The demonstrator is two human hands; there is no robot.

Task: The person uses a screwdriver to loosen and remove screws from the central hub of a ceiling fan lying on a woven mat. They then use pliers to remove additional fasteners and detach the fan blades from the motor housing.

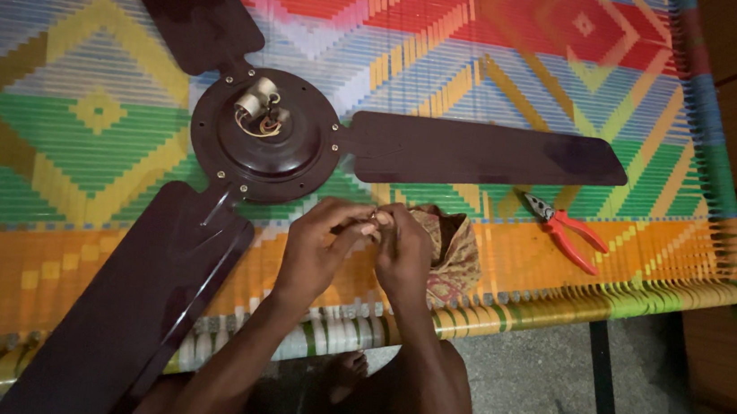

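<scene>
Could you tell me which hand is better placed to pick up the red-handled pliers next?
Probably the right hand: it is nearer the pliers, while the left hand sits by the fan motor.

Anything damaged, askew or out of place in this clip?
Yes: a ceiling fan lies on a woven cot, loose wires curling from its hub. Both hands, left and right, pinch a small part. Red pliers lie nearby.

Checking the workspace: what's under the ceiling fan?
The ceiling fan lies on a colourful woven cot with its zigzag pattern showing between the blades. Whatever is directly beneath the motor housing and blades is covered. The floor shows only past the cot's edge.
</scene>
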